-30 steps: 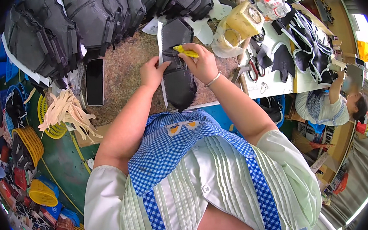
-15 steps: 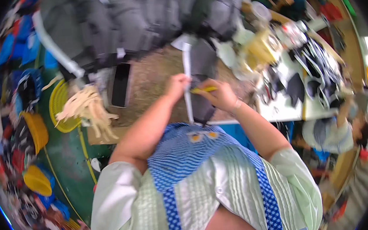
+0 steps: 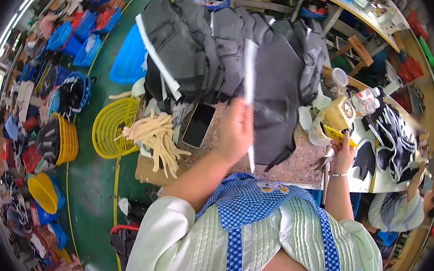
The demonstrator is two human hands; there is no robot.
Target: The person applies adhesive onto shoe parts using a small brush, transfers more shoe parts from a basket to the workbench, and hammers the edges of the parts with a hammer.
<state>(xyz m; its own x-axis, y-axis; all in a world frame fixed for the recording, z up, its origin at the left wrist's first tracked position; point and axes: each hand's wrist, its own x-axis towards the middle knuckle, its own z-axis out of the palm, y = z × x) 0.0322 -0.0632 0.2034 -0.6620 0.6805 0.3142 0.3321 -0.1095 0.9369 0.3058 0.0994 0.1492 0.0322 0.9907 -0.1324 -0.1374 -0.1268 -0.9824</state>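
My left hand (image 3: 238,125) is closed at the white serrated edge strip (image 3: 249,70) of a large black panel (image 3: 275,104). The panel, soft and sheet-like, stands partly raised over the brown work board, its lower end near my apron. Motion blurs the hand and strip slightly. Out to the right, my right hand (image 3: 341,154) is closed round a slim yellow tool (image 3: 339,135), whose exact kind I cannot make out. That tool is beside a yellowish plastic jug (image 3: 340,116) and apart from the panel.
Several dark panels (image 3: 178,41) are piled at the back. A phone (image 3: 199,125) and cream strips (image 3: 155,135) lie left, by a yellow basket (image 3: 116,129). Black cut pieces (image 3: 393,140) cover the white table at right. A co-worker (image 3: 399,210) is at lower right.
My right hand has moved right, away from the panel, with the yellow tool. My left hand has moved along with the panel, which is lifted and looks larger. The view has shifted.
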